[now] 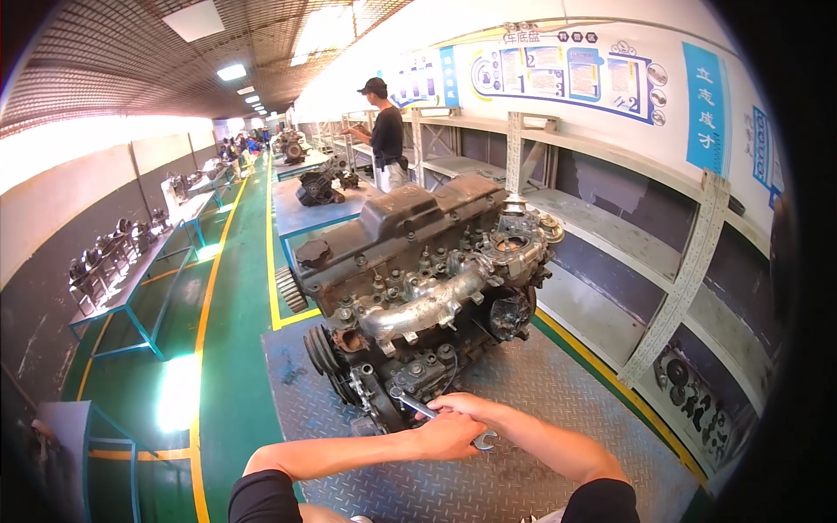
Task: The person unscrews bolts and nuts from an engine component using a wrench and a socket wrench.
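Note:
A combination wrench (422, 408) slants across the near lower side of a large engine (410, 288). Its ring end sits at a bolt area on a metal housing (427, 370); the exact fit is too small to make out. My left hand (455, 434) is closed round the shaft near the open-jaw end, which sticks out past it. Just above, my right hand (462, 406) lies against the left one, its fingers closed on the middle of the shaft. Over the housing runs a silvery manifold (427, 305), below a dark valve cover (401, 222). Belt pulleys (327, 362) stand at the engine's left.
The engine rests on a diamond-plate table (567, 410). Grey metal shelving (671, 331) lines the right, with small parts on a low shelf. Beyond the engine, a blue-framed table (323, 209) bears engine parts, and a person (385, 135) stands beside it. A parts bench (131, 279) is at left.

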The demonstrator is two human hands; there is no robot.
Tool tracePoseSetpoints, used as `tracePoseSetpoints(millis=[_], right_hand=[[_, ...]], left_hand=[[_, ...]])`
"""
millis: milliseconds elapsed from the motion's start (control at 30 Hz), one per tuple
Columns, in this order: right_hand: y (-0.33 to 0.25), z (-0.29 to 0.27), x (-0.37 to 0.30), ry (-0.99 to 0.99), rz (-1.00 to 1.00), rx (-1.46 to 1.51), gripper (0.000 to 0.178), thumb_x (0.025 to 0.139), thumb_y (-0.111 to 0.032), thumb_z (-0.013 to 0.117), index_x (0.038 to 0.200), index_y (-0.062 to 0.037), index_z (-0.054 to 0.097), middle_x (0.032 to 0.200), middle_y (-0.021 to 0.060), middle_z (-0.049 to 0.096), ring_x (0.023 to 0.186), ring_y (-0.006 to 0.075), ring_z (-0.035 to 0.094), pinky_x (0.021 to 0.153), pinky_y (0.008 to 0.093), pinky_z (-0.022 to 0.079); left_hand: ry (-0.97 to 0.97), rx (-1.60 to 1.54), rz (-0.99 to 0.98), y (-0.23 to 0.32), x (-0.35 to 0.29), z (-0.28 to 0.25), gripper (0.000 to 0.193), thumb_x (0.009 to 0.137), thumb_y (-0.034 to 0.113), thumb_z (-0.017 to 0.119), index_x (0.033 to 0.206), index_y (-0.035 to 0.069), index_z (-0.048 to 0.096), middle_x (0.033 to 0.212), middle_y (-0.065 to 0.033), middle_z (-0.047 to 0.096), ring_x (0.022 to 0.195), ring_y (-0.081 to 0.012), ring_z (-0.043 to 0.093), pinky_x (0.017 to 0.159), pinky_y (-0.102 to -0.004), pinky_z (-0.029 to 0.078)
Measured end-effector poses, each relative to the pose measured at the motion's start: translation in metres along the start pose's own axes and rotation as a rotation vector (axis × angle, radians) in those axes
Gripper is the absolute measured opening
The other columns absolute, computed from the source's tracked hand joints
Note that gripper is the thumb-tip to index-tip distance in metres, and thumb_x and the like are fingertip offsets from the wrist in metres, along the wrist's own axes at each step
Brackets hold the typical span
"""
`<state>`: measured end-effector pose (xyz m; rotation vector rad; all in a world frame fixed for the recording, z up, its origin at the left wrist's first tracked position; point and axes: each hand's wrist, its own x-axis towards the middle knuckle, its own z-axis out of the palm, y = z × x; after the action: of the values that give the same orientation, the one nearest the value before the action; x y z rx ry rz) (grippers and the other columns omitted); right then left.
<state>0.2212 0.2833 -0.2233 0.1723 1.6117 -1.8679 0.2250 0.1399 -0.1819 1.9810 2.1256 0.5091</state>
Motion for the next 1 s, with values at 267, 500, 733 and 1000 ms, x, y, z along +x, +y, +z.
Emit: tracePoseSetpoints(millis=[267,500,733,1000], right_hand=[[-0.007,0.008,-0.012,0.052,0.007,0.011,0.033,0.096,-0.024,0.052,0.114,-0.0030,0.069,0.103,0.0090,0.072,0.091,0.0119,0.066,0.084,0.0278,0.051],[-0.010,0.009,-0.019,0.044,0.024,0.043,0.032,0.096,-0.024,0.052,0.113,-0.0023,0.069,0.102,0.0089,0.072,0.090,0.0107,0.066,0.083,0.0254,0.050],[-0.004,0.005,-0.010,0.034,-0.017,0.000,0.032,0.096,-0.025,0.053,0.115,-0.0038,0.069,0.099,0.0070,0.072,0.088,0.0094,0.065,0.082,0.0245,0.049],[-0.006,0.008,-0.013,0.079,-0.037,-0.018,0.034,0.095,-0.025,0.054,0.115,-0.0027,0.069,0.104,0.0099,0.072,0.091,0.0127,0.067,0.085,0.0259,0.049]], left_hand=[[-0.069,-0.026,-0.048,0.008,0.000,-0.009,0.026,0.080,0.022,0.068,0.086,-0.003,0.062,0.074,-0.0222,0.064,0.078,-0.0395,0.066,0.073,-0.0491,0.051],[-0.013,-0.043,-0.007,0.002,0.003,0.004,0.027,0.077,0.022,0.068,0.088,-0.003,0.064,0.078,-0.0227,0.066,0.082,-0.0397,0.066,0.075,-0.0499,0.050],[0.081,-0.008,0.011,0.000,0.001,0.004,0.029,0.078,0.025,0.069,0.083,-0.003,0.065,0.074,-0.0207,0.065,0.076,-0.0384,0.067,0.070,-0.0479,0.051],[-0.053,-0.013,-0.042,0.001,-0.001,-0.001,0.026,0.075,0.019,0.069,0.089,-0.003,0.065,0.081,-0.0222,0.066,0.082,-0.0376,0.066,0.075,-0.0463,0.052]])
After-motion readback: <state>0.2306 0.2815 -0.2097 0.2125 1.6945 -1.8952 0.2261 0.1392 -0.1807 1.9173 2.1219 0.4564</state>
